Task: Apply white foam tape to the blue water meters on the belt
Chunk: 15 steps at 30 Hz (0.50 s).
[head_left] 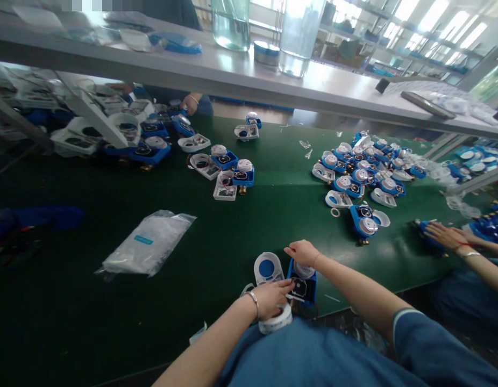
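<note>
A blue water meter (308, 293) with a round dial and a dark square recess lies before me at the table's near edge. My left hand (273, 299) reaches across from the left, its fingertips on the recess side. A roll of white tape (276, 321) sits under its palm, the fingers partly curled around it. My right hand (304, 252) is bent over the meter's far end, fingers closed against its edge and partly covering the dial. Beside the meter, a white cover (267, 267) with a blue disc inside lies open; its lower part is hidden by my left hand.
A plastic bag (149, 244) lies on the green table (160, 317) at left. Several meters (362, 172) cluster at right, others (233, 169) farther back. A co-worker's hands (446, 236) rest on a meter at far right; another person's hand (190, 103) shows behind. A shelf (233, 70) crosses above.
</note>
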Available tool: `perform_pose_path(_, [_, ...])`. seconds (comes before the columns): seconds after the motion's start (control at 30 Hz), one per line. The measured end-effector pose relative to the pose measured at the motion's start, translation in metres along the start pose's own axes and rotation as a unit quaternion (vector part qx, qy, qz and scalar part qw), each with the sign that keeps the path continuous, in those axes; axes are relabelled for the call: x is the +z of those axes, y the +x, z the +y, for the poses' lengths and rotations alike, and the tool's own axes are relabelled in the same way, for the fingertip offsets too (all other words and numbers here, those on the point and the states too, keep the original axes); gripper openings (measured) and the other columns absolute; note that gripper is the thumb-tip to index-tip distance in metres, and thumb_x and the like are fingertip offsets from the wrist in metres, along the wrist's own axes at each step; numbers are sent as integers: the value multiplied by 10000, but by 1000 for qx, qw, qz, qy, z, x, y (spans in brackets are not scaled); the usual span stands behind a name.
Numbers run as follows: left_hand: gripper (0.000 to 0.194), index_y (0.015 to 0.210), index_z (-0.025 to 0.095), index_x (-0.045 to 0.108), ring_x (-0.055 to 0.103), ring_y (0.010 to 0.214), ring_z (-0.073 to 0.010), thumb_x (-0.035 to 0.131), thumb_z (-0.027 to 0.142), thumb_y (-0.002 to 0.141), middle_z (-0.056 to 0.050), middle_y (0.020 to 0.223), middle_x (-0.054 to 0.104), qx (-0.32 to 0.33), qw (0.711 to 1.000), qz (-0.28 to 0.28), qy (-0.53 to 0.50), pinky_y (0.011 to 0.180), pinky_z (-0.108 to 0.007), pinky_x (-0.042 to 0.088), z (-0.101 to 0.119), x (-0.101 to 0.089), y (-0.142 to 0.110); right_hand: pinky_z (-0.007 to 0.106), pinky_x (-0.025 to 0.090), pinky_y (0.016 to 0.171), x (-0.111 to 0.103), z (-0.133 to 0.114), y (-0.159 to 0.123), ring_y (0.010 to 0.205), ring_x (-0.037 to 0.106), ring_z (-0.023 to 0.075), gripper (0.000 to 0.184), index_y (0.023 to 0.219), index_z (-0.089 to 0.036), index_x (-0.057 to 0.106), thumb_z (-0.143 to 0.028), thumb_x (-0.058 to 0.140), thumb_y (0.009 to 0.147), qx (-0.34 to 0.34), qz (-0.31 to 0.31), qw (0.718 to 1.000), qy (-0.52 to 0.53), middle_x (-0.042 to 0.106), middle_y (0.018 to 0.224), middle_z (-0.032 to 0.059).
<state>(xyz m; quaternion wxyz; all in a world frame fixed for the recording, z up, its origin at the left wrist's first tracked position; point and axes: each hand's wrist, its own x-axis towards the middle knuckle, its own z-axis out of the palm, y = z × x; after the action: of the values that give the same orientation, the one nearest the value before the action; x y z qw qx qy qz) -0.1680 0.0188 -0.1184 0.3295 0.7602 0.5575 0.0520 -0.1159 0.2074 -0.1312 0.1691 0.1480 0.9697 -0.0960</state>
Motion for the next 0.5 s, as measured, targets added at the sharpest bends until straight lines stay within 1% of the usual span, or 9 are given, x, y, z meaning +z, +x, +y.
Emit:
perform_pose_path(0.17, [230,915,114,643,235,1314,-225,530,216,742,-131,1391,340,0,1000,3,2,1071,-335,257,-2,3,1,263,358,815,3,-15,-7,903,580,197,486,826,-164,666,-489,307,873,-14,8,1000,2,672,896,102])
perform_pose_path(0.23, [234,919,115,640,238,1313,-230,525,221,746,-126,1395,334,-1,1000,8,1,1069,-349,262,-2,5,0,271,355,833,3,-20,-8,911,579,202,501,829,-161,672,-494,300,872,-9,5,1000,7,672,905,112])
perform_pose_path(0.37, [229,922,126,637,233,1315,-225,526,226,748,-115,1397,335,-2,1000,14,-2,1066,-353,267,-3,6,-1,277,382,774,0,-18,-5,878,594,212,578,809,-164,682,-529,239,871,26,-6,999,25,673,889,131])
perform_pose_path(0.43, [226,924,129,634,225,1318,-219,533,223,745,-112,1398,334,0,1000,13,-2,1068,-352,264,-3,7,0,264,390,726,-3,-10,1,842,602,202,630,814,-157,680,-524,174,883,44,-16,998,41,674,874,131])
perform_pose_path(0.5, [231,931,121,629,216,1321,-217,534,218,744,-118,1401,325,3,1000,12,-2,1072,-351,258,-3,7,0,239,389,672,-8,2,6,797,607,174,652,844,-150,675,-480,115,902,54,-35,996,63,676,862,116])
